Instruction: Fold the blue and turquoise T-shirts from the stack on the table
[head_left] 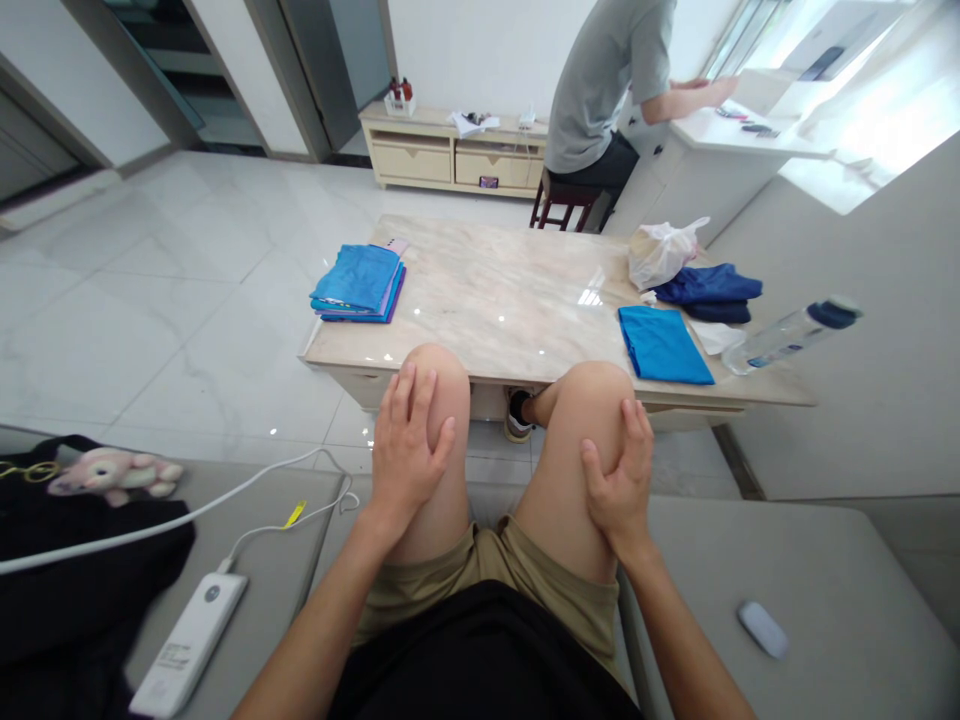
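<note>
My left hand [409,440] rests on my left knee, fingers stretched out and nothing in it. On the other knee lies my right hand [621,475], its thumb apart from the fingers, also holding nothing. In front of my knees is a low marble-topped table [495,290]. A stack of folded blue and purple cloths [358,283] sits at its left end. Near the right end a single folded blue cloth [664,345] lies flat. Behind that are a dark blue folded cloth [709,290] and a white plastic bag [664,252].
A clear water bottle [787,338] stands at the table's right. Beside me on the sofa are a white power strip [191,645] with a cable, a pink plush toy [112,473] and a white mouse [763,630]. Another person [611,90] sits on a stool at a white desk.
</note>
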